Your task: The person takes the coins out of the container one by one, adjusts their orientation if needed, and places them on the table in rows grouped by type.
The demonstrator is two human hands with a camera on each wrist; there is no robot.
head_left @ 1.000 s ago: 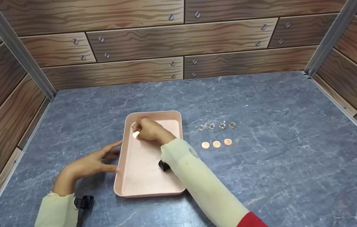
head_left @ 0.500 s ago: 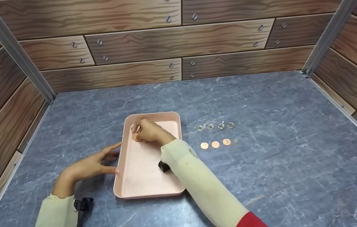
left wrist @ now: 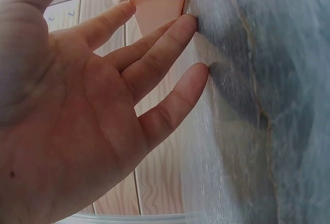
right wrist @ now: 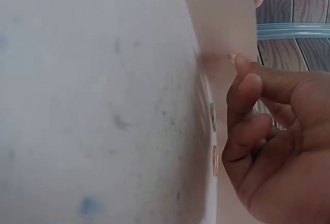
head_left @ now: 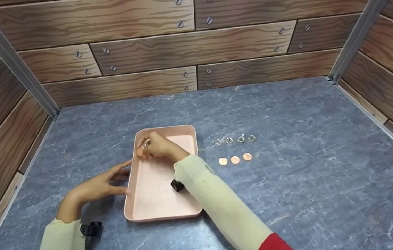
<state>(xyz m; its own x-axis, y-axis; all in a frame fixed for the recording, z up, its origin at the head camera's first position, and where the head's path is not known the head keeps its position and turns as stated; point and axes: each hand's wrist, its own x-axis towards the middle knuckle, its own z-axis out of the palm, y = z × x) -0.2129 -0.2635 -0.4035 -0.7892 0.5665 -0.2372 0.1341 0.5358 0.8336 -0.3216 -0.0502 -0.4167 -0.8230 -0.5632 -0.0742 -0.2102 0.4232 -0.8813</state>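
A pink rectangular tray [head_left: 161, 205] lies on the table in the head view. Over its upper left part, my right hand [head_left: 159, 145] pinches a copper coin [head_left: 140, 152] near the left wall. The right wrist view shows this copper coin [right wrist: 233, 58] at the thumb and fingertip, while the other fingers curl in. Beyond the hand there, a silver coin [right wrist: 213, 117] and another copper coin [right wrist: 215, 160] appear edge-on by the tray floor. Outside the tray, my left hand [head_left: 94, 185] touches its left side with spread fingers; the left wrist view shows the bare palm [left wrist: 82, 110].
Right of the tray, several silver coins [head_left: 229, 140] form a row on the blue-grey marbled table [head_left: 304, 166]. Nearer me lie three copper coins [head_left: 235, 160] in a second row. Wood-patterned walls [head_left: 141, 52] enclose the table at the back and sides.
My right hand has drawn the copper coin slightly left, toward the tray's left wall. The left hand stays at the tray's side. The head view has shifted a little.
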